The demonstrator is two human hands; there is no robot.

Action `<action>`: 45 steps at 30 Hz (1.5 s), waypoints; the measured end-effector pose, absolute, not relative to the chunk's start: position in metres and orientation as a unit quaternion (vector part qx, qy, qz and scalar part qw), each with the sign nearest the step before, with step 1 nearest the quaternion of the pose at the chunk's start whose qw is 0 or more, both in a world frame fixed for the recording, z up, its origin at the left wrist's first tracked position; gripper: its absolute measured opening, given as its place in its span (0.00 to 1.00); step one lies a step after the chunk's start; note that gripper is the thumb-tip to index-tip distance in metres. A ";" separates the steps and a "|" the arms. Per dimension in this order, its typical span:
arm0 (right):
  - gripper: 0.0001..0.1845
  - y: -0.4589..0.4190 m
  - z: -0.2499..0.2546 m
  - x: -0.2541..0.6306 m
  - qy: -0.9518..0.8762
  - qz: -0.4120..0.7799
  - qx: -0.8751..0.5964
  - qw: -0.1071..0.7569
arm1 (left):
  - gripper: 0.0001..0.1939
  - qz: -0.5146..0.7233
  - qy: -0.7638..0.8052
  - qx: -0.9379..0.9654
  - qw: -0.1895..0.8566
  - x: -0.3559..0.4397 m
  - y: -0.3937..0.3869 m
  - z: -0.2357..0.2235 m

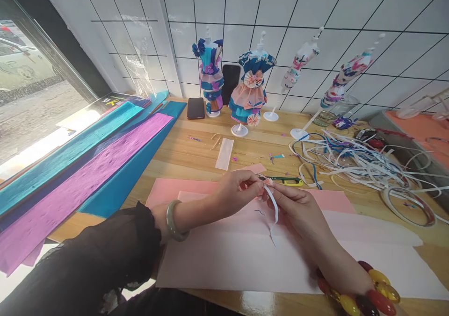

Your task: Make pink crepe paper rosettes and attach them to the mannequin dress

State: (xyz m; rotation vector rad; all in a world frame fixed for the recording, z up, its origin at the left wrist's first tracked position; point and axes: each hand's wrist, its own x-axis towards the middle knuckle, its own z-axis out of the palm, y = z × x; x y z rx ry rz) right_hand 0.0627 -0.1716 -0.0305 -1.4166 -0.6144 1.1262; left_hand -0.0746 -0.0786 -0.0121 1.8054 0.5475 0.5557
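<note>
My left hand point(236, 192), with a pale bangle on its wrist, is closed in a pinch on a small piece of folded pink paper point(268, 182). From the other side my right hand point(298, 208), wearing a beaded bracelet, grips the same piece with its fingertips. A narrow white strip point(274, 206) hangs down from between the fingers and curls at its lower end. My fingers hide most of the pink piece. Under both hands lie large pale pink paper sheets point(224, 255). A yellow and green craft knife point(289, 181) rests just behind my fingertips.
Dressed mini mannequins point(249, 91) stand along the tiled wall; several are there. A phone point(195, 108) lies near them, and another dark phone point(230, 84) leans upright. Crepe paper point(115, 166) is stacked at left. Tangled white strips point(361, 161) and a tape roll point(409, 206) lie at right.
</note>
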 end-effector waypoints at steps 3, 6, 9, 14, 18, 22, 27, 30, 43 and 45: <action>0.23 -0.170 -0.030 0.064 -0.234 0.521 -0.583 0.578 | 0.12 0.234 0.235 0.760 0.559 -0.074 -0.079 -0.014; 0.28 -0.169 -0.027 0.065 -0.210 0.535 -0.577 0.581 | 0.13 0.232 0.244 0.746 0.574 -0.073 -0.078 -0.019; 0.25 -0.168 -0.025 0.065 -0.203 0.545 -0.565 0.586 | 0.14 0.228 0.246 0.727 0.599 -0.073 -0.078 -0.022; 0.15 -0.168 -0.023 0.068 -0.181 0.594 -0.528 0.580 | 0.13 0.240 0.211 0.687 0.653 -0.073 -0.083 -0.018; 0.15 -0.168 -0.025 0.073 -0.156 0.596 -0.514 0.597 | 0.14 0.229 0.206 0.662 0.683 -0.073 -0.081 -0.016; 0.17 -0.168 -0.026 0.079 -0.123 0.599 -0.484 0.626 | 0.14 0.221 0.244 0.682 0.653 -0.073 -0.077 -0.016; 0.06 -0.172 -0.020 0.072 -0.221 0.511 -0.518 0.650 | 0.14 0.242 0.267 0.722 0.591 -0.074 -0.079 -0.013; 0.09 -0.176 -0.015 0.063 -0.331 0.446 -0.600 0.576 | 0.12 0.240 0.274 0.746 0.557 -0.074 -0.080 -0.013; 0.12 -0.173 -0.025 0.063 -0.386 0.450 -0.629 0.503 | 0.14 0.212 0.251 0.632 0.702 -0.073 -0.068 -0.013; 0.12 -0.172 -0.026 0.063 -0.389 0.444 -0.629 0.505 | 0.15 0.189 0.242 0.589 0.748 -0.072 -0.068 -0.014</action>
